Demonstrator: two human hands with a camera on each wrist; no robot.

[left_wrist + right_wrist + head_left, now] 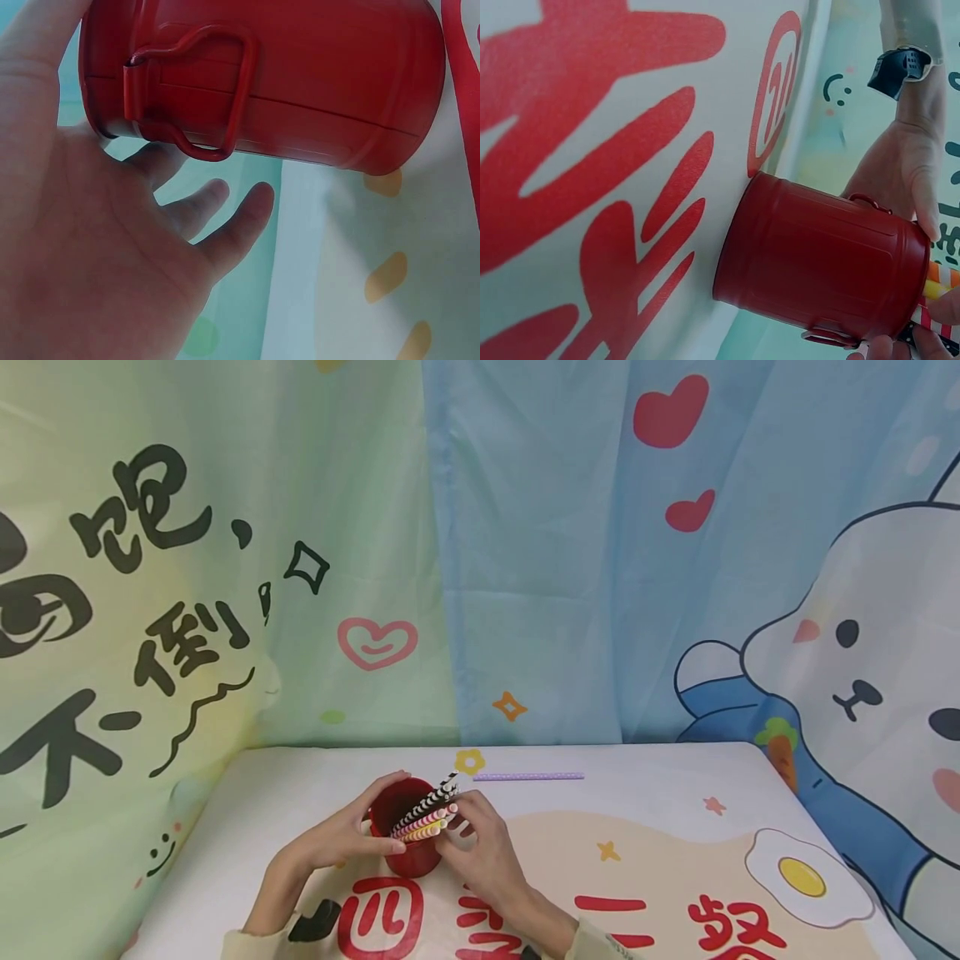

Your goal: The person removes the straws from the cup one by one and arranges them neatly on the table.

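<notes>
A small red metal bucket [411,862] with wire side handles is at the near middle of the table, its mouth tipped toward the head camera. My left hand [333,842] holds it by the rim, thumb on the near side and fingers around the far side. Several striped paper straws [424,810], black-and-white, pink and yellow, lean out over the bucket's right rim. At their upper ends my right hand [491,856] pinches the straws between thumb and fingers. In the right wrist view, fingertips also lie against the rim; the straws' lower ends are hidden inside.
A purple dotted straw [528,776] lies alone near the table's back edge. The tabletop [300,777] has a printed cover with red characters and a fried egg. Behind it hangs a patterned curtain [525,568].
</notes>
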